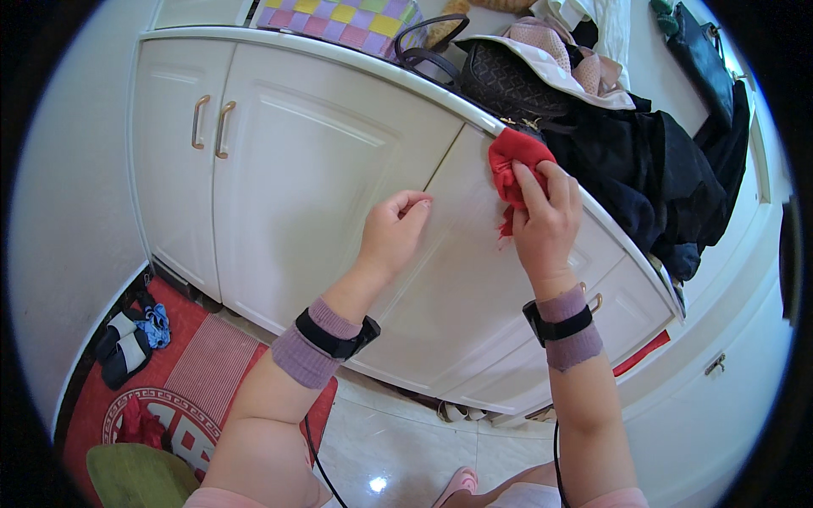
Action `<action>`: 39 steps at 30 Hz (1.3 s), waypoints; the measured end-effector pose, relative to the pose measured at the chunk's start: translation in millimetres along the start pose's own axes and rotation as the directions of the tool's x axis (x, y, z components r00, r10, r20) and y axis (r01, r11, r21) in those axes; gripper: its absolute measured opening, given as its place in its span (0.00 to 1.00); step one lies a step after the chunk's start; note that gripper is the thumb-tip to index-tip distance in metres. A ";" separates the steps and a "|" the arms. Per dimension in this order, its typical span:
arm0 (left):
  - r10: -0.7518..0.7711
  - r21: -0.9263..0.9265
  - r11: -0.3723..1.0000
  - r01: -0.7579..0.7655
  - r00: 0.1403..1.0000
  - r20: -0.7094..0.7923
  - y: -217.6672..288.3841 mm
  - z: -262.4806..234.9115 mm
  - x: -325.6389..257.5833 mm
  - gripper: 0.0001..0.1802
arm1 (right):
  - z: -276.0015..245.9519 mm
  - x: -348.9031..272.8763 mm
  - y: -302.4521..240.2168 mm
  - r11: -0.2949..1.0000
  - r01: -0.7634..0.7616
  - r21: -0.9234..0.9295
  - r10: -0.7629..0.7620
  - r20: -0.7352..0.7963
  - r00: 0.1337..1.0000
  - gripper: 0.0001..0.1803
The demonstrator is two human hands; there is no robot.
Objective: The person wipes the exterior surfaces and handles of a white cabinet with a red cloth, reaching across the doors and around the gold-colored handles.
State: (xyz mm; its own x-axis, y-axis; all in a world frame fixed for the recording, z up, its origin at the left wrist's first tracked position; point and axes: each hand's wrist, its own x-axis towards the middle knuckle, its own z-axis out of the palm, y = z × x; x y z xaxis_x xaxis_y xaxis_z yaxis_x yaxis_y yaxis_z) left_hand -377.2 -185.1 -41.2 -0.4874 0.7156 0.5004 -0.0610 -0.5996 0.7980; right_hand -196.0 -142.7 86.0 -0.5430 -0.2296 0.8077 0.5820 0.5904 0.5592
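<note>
My right hand point(546, 207) grips a crumpled red cloth point(518, 152) against the front edge of the cabinet top. A frayed end of the cloth hangs below the fingers, along the white cabinet door. To its left, my left hand point(398, 227) is held in front of the white cabinet point(330, 144), fingers curled and thumb pressed to them. Nothing shows between those fingers. Both wrists wear purple knitted cuffs under black straps with small devices.
On the cabinet top are a dark handbag point(512, 80), a pile of black clothes point(635, 161) and a checkered woven basket point(339, 21). Slippers point(125, 349) lie on a red floor mat point(190, 305) at lower left, near a green stool-like seat point(140, 478).
</note>
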 end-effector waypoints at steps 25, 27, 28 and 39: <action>-0.249 -0.326 0.924 0.198 0.961 -0.121 2.9 -21.8 8.4 0.17 | 9.5 6.1 -18.6 0.998 0.035 -0.042 -0.036 -0.031 0.999 0.24; -0.266 -0.327 0.921 0.211 0.955 -0.133 3.3 -29.2 14.0 0.17 | 21.4 13.0 -18.2 0.994 0.092 -0.059 -0.093 -0.025 0.995 0.25; -0.281 -0.324 0.916 0.237 0.955 -0.094 1.6 -34.1 15.5 0.18 | 25.3 12.1 -23.2 0.996 0.084 0.010 -0.084 0.030 0.996 0.28; -0.253 -0.321 0.917 0.238 0.968 -0.005 1.1 -46.2 15.3 0.19 | 65.8 -127.6 -99.7 0.973 0.154 0.172 -0.195 0.251 0.948 0.27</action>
State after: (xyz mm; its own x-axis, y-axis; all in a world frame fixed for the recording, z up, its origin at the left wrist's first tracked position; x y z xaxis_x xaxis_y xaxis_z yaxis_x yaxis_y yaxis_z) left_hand -425.0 -191.4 -48.2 -0.4605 0.8420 0.2810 -0.4516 -0.4947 0.7425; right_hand -224.6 -121.4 -85.1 -0.7802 -0.1385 0.6100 0.3785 0.6719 0.6366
